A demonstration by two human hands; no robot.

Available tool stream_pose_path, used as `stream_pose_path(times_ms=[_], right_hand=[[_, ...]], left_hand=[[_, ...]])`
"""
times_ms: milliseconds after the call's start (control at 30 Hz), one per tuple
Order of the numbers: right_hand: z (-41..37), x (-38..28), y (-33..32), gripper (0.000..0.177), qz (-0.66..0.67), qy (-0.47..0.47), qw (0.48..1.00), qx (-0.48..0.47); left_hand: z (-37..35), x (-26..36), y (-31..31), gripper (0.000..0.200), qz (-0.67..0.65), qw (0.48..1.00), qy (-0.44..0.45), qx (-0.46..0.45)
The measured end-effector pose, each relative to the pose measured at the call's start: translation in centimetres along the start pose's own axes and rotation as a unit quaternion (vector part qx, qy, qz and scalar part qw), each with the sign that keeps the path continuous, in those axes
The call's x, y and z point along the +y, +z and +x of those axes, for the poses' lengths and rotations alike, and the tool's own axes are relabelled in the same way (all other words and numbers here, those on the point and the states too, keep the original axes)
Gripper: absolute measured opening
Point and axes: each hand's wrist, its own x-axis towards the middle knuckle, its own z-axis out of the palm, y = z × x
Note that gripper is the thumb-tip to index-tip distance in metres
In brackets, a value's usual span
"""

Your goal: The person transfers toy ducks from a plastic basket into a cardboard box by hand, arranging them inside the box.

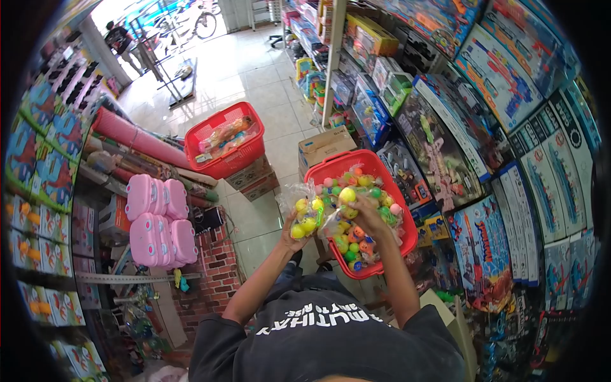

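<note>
Your left hand (298,224) clutches a clear plastic bag of yellow balls (308,215) just off the red plastic basket's (347,156) left rim, while your right hand (368,213) grips a second bag of mixed-colour balls (345,196) above the basket itself.

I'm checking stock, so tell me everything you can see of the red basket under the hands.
The red plastic basket, rectangular with a thick rim, stands in the aisle between a brown cardboard box and shelves of boxed toys. It is heaped with clear bags of small colourful toys. The right hand grips one such bag over the heap; the left hand holds a clear bag of yellow balls at its rim.
</note>
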Motion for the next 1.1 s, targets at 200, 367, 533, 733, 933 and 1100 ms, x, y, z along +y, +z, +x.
stream_pose_path(times_ms=[200, 367, 533, 733, 933, 1100], right_hand=[[1.7, 3.9, 6.6, 0.073, -0.203, -0.083, 0.975, -0.027], [2.1, 6.9, 11.5, 0.072, -0.324, -0.129, 0.937, -0.024], [1.8, 11.1, 16.0, 0.057, -0.43, -0.183, 0.884, 0.005], [-0.2, 15.6, 19.8, 0.05, -0.504, -0.222, 0.835, 0.007], [-3.4, 18.0, 21.0, 0.035, -0.462, -0.215, 0.86, -0.028], [-6.0, 19.2, 21.9, 0.035, -0.476, -0.299, 0.827, -0.035]], left_hand=[[-4.0, 1.5, 1.2, 0.05, 0.019, 0.995, 0.061, 0.072], [-8.5, 3.7, 0.7, 0.05, 0.03, 0.993, 0.095, 0.065], [-14.1, 6.3, 0.0, 0.048, 0.082, 0.985, 0.106, 0.111], [-19.7, 8.1, -1.0, 0.051, 0.06, 0.994, 0.081, 0.044], [-23.6, 6.2, 0.5, 0.054, 0.044, 0.99, 0.107, 0.084], [-25.9, 3.5, 0.2, 0.054, 0.017, 0.994, 0.109, -0.004]])
